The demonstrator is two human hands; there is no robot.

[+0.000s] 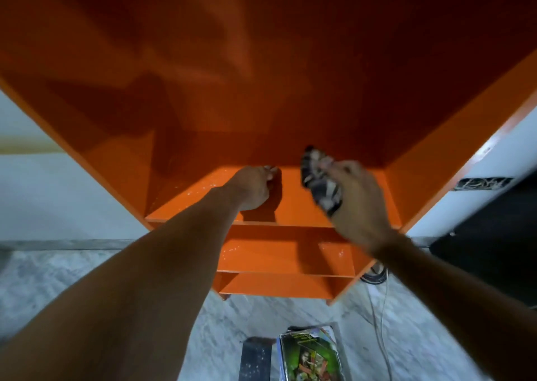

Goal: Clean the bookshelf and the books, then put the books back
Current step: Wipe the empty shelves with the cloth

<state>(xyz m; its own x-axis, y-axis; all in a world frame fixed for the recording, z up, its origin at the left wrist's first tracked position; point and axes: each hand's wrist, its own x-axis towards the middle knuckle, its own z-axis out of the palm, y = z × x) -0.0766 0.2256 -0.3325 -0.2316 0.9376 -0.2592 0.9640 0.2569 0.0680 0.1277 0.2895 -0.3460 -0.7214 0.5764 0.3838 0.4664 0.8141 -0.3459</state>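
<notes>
A glossy orange bookshelf (290,95) of flat, smooth painted boards is seen from above. It stands upright on short feet, so its long axis is vertical, and its open front is turned toward the person. Three horizontal boards are visible, one under the other. Small bright specks are spread over the upper shelf board (296,206) and the board below it.

The left hand (254,190) is laid on the upper shelf board, near its middle, with the fingers curled under. Whether something is held inside it cannot be told. The right hand (359,203) is blurred and is raised just beside the left one, over the right part of the same board. In it a soft crumpled cloth (319,183) with a black, grey and white pattern is gripped; the cloth sticks out above the fingers, toward the back panel. The two hands are near each other but apart.

The books (311,354) are not in the bookshelf. They are stacked flat on the grey marbled stone floor (87,279) in front of it, with a shiny green picture cover turned up and the long side pointing roughly toward the shelf. A dark flat object (255,360) of rectangular shape lies just left of the stack. A thin white cable (383,322) runs over the floor at the right. A plain pale wall (43,191) is seen behind the bookshelf.
</notes>
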